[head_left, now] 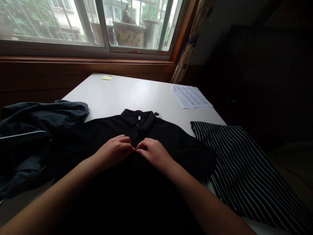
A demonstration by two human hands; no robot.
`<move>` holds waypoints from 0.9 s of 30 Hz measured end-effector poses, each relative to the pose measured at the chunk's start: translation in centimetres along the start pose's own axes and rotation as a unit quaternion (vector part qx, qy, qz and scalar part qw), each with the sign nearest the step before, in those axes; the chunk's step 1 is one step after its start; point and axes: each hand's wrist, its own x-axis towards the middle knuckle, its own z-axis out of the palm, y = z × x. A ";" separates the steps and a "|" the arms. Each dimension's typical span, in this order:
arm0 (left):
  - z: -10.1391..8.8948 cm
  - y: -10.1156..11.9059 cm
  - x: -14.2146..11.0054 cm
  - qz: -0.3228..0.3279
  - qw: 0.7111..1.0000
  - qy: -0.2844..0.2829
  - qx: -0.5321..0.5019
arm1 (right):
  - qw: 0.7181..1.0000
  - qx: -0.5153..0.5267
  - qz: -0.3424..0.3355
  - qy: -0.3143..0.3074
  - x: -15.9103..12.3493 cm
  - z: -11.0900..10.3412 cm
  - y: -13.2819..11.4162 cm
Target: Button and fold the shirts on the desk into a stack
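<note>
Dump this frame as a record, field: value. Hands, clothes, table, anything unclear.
left hand: fingertips at the shirt front
right hand: thumb and finger pinched there, meeting the left's fingertips
shirt: black, spread out, collar toward the window
left of shirt: grey garment, rumpled
right of shirt: striped cloth
table: white
far left on table: yellow notes
far right on table: printed papers
unclear: whether a button is between the fingertips

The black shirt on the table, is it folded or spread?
Spread: the black shirt lies with its shoulders extending to either side of the collar.
</note>
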 end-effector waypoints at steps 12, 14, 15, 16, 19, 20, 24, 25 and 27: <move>-2.0 0.1 -0.3 0.072 0.986 -0.079 0.127 | 0.998 -0.057 -0.005 0.000 -0.3 -0.1 -0.8; -2.1 0.1 -0.4 0.072 0.989 -0.070 0.113 | 0.998 -0.057 -0.009 -0.001 -0.3 -0.1 -0.8; -2.1 0.2 -0.4 0.074 0.989 -0.066 0.113 | 0.999 -0.053 -0.009 -0.002 -0.2 -0.1 -0.7; -2.2 0.2 -0.4 0.078 0.987 -0.066 0.122 | 0.999 -0.046 -0.009 -0.004 -0.2 0.0 -0.6; -2.2 0.2 -0.3 0.092 0.977 -0.083 0.172 | 0.999 -0.028 -0.012 -0.010 0.0 0.1 -0.1; -2.1 0.2 -0.3 0.095 0.975 -0.087 0.184 | 1.000 -0.024 -0.014 -0.009 0.0 0.2 0.0; -2.1 0.2 -0.3 0.094 0.973 -0.085 0.192 | 1.000 -0.012 -0.019 -0.009 0.1 0.4 0.2; -2.2 0.3 -0.3 0.090 0.974 -0.086 0.191 | 1.000 -0.009 -0.020 -0.010 0.1 0.4 0.3; -2.2 0.4 -0.3 0.082 0.975 -0.087 0.187 | 1.000 -0.004 -0.022 -0.009 0.2 0.4 0.3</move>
